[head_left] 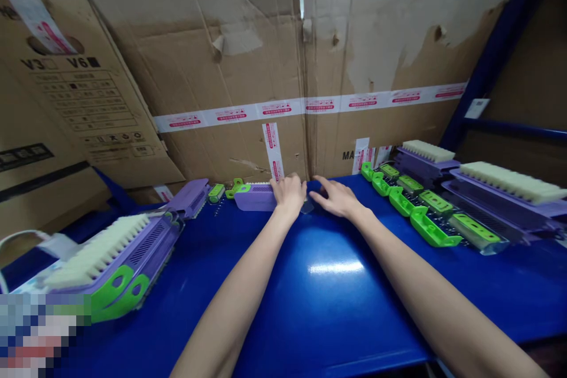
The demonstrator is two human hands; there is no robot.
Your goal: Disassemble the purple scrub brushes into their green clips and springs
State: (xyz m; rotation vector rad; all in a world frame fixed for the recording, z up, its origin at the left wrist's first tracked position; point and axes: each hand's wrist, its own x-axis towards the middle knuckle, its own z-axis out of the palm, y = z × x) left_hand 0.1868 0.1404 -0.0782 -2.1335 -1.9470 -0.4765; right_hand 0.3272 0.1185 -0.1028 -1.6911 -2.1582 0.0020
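Both my arms reach across a glossy blue table [336,289] toward its far edge. My left hand [290,194] rests with curled fingers on the right end of a purple plastic housing [256,196] lying flat by the cardboard wall. My right hand [337,196] lies next to it, fingers stretched flat on the table, beside a small clear piece [307,207] between the two hands. A green clip [234,188] and a small green-and-clear part [216,192] lie just left of the housing.
Purple brush units with cream bristles and green handles [110,260] sit at the left. A row of green-and-clear parts [420,212] and stacked purple brush trays [505,189] fill the right. Taped cardboard boxes [248,71] wall the back. A blue rack post [491,59] rises at right.
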